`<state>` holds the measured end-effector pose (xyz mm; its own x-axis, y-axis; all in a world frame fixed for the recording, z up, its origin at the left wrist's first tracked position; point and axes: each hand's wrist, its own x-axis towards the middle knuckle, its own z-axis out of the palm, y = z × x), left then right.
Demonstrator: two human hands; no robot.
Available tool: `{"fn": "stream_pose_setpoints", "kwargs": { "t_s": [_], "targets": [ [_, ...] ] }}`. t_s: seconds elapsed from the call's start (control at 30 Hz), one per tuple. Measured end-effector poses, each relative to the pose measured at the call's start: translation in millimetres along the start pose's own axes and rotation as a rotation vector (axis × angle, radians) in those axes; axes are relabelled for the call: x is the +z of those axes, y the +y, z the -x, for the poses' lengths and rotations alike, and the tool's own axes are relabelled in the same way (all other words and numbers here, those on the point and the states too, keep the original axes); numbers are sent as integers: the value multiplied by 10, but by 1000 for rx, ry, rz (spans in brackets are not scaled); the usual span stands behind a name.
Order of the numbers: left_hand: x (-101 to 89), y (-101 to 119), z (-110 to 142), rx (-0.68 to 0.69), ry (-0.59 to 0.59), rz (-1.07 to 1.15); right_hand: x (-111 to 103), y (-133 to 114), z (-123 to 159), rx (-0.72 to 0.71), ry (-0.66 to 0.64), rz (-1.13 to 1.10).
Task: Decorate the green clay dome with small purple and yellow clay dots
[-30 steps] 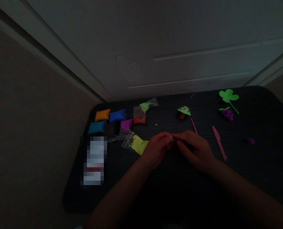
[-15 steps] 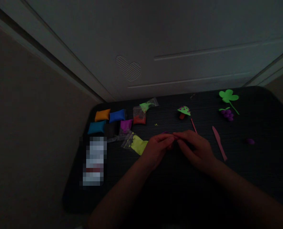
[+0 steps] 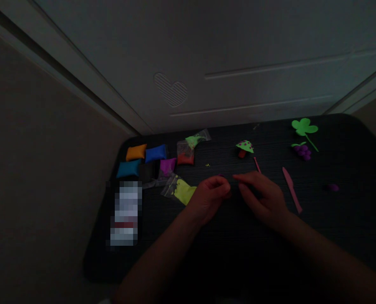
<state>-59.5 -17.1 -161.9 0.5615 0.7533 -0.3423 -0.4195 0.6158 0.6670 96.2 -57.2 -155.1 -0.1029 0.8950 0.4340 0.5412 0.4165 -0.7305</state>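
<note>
Over the middle of the dark table, my left hand (image 3: 209,195) is closed, thumb pressed against curled fingers; what it holds, if anything, is hidden. A bit of purple clay (image 3: 221,175) shows just behind its fingers. A small gap to the right, my right hand (image 3: 261,193) has its index finger stretched out and its thumb apart below, with nothing visible between them. Behind it lies a thin pink modelling stick (image 3: 257,165), partly covered by the hand. A yellow clay bag (image 3: 184,191) lies beside my left wrist, partly hidden by it. A pink plastic knife (image 3: 291,189) rests to the right.
Farther back stands a clay mushroom (image 3: 245,147) with a spotted green cap. A green clay clover (image 3: 303,127), purple clay grapes (image 3: 302,152) and a purple lump (image 3: 333,187) lie right. Several clay packets, including a blue one (image 3: 155,153), lie left, near a blurred white item (image 3: 126,213).
My hands, whose fingertips met half a second ago, have drawn slightly apart. The right fingers have loosened, while the left remains closed. Things on the table have stayed put.
</note>
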Motion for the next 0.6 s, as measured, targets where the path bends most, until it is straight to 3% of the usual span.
{"fn": "stream_pose_setpoints", "kwargs": {
  "t_s": [0.6],
  "targets": [
    [60, 36, -7, -3, -60, 44, -18, -22, -15, -6, 12, 16]
  ]
}}
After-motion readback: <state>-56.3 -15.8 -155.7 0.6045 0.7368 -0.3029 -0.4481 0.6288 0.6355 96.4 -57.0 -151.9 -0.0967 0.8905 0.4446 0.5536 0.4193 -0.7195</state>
